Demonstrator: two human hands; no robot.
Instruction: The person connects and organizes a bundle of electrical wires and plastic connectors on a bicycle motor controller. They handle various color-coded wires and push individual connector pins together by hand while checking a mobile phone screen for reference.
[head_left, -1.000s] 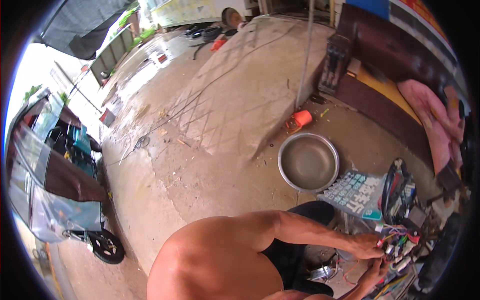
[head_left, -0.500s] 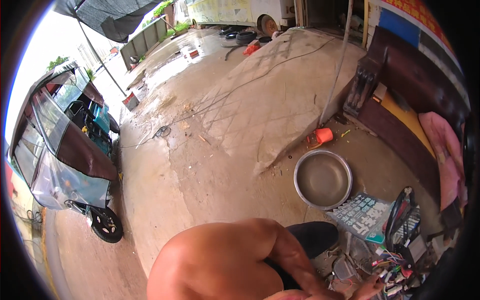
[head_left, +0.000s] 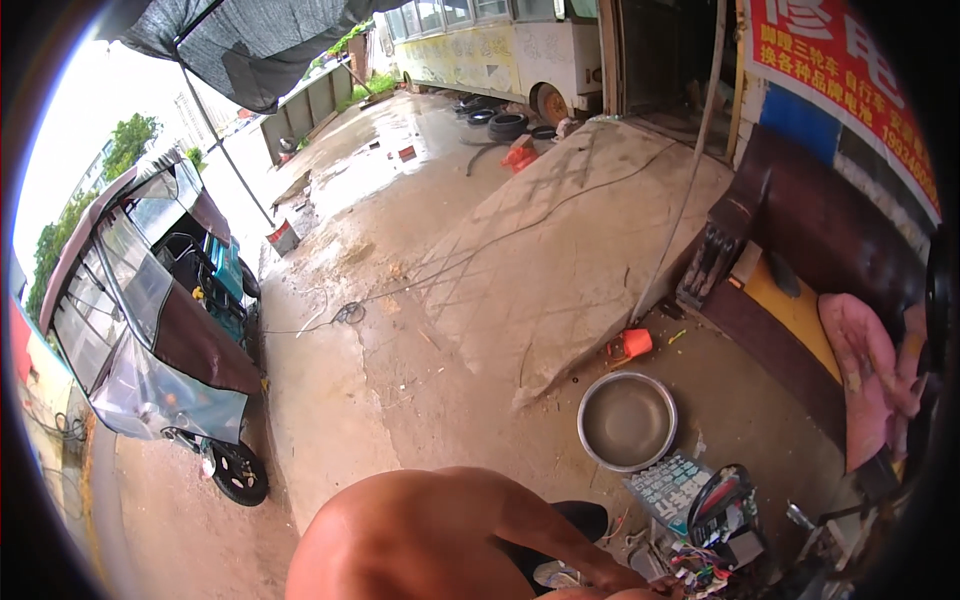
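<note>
My bare left shoulder and arm stretch from the lower edge toward the right. At the arm's end, my left hand is cut by the frame's edge beside a tangle of coloured wires with connectors; its fingers are too hidden to read. My right hand does not show clearly. A dark-clothed knee sticks out beyond the arm. Beside the wires lie a printed blue-green panel and a black curved part. Above the panel sits a round metal basin holding murky water.
An orange-red plastic container lies beyond the basin. A brown sofa with a pink cloth stands at right. A covered three-wheeler is at left. Tyres lie near a parked bus; a thin cable crosses the concrete.
The view has tilted up, so the basin, panel and wires sit lower. My left hand, seen more fully at the wires before, now shows only in part at the bottom edge.
</note>
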